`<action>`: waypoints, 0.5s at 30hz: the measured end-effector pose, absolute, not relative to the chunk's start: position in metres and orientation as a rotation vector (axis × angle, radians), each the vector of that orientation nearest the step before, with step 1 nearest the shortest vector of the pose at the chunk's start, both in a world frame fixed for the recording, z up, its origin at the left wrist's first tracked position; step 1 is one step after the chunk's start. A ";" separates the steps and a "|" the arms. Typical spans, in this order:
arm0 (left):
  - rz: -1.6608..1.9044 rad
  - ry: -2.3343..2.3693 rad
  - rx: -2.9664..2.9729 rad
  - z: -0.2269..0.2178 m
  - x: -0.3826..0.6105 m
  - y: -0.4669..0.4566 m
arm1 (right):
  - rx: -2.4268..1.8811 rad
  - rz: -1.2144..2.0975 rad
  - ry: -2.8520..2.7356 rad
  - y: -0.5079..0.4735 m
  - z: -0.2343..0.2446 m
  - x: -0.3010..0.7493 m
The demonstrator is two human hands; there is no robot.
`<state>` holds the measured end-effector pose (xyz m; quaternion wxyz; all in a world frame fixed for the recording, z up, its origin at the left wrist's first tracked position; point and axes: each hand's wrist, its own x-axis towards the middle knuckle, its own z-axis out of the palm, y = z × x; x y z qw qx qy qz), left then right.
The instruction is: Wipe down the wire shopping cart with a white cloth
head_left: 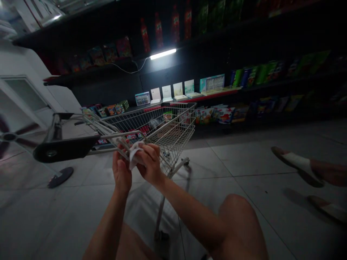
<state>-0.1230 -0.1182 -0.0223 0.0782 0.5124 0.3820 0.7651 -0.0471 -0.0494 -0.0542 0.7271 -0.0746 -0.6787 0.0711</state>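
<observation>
A metal shopping cart (177, 139) stands in front of me, its black handle (73, 147) pointing left. My right hand (151, 162) pinches a crumpled white cloth or tissue (133, 156) against the cart's frame just behind the handle. Close on its left, my left hand (122, 173) is closed around the frame bars, fingers behind and thumb in front. The cloth hides part of the bars and some fingertips. Inside the wire basket lie a clear plastic-looking item (154, 124) and a green packet (167, 115).
Dark shelves behind the cart hold red bottles (158, 30), upright booklets (178, 89) and snack bags (226, 114) beside a lit tube lamp (163, 54). Another person's feet (298, 164) are at right. A round-based stand (61, 177) is at left on the tiled floor.
</observation>
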 end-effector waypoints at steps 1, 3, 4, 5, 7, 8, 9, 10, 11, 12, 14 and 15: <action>2.295 1.149 1.536 -0.021 -0.124 -0.119 | -0.195 0.164 -1.512 -0.048 -0.076 -0.050; 2.328 1.165 1.531 -0.018 -0.127 -0.119 | -0.258 0.170 -1.575 -0.042 -0.119 -0.048; 2.349 1.173 1.520 -0.017 -0.129 -0.118 | -0.285 0.174 -1.616 -0.039 -0.138 -0.045; 2.369 1.181 1.501 -0.017 -0.130 -0.117 | -0.306 0.179 -1.668 -0.035 -0.154 -0.040; 2.397 1.179 1.456 -0.017 -0.135 -0.114 | -0.317 0.195 -1.783 -0.031 -0.170 -0.029; 2.412 1.166 1.436 -0.017 -0.137 -0.113 | -0.319 0.205 -1.822 -0.030 -0.167 -0.023; 2.425 1.149 1.419 -0.018 -0.139 -0.113 | -0.315 0.208 -1.827 -0.031 -0.157 -0.018; 2.432 1.137 1.406 -0.019 -0.142 -0.112 | -0.303 0.202 -1.802 -0.034 -0.139 -0.015; 2.432 1.136 1.397 -0.020 -0.144 -0.112 | -0.291 0.184 -1.745 -0.039 -0.114 -0.012; 2.418 1.162 1.396 -0.021 -0.146 -0.112 | -0.246 0.152 -1.659 -0.045 -0.084 -0.012; 2.355 1.274 1.413 -0.026 -0.148 -0.113 | -0.110 0.052 -1.564 -0.061 -0.018 -0.019; 2.313 1.341 1.427 -0.028 -0.149 -0.113 | -0.037 -0.004 -1.555 -0.070 0.015 -0.025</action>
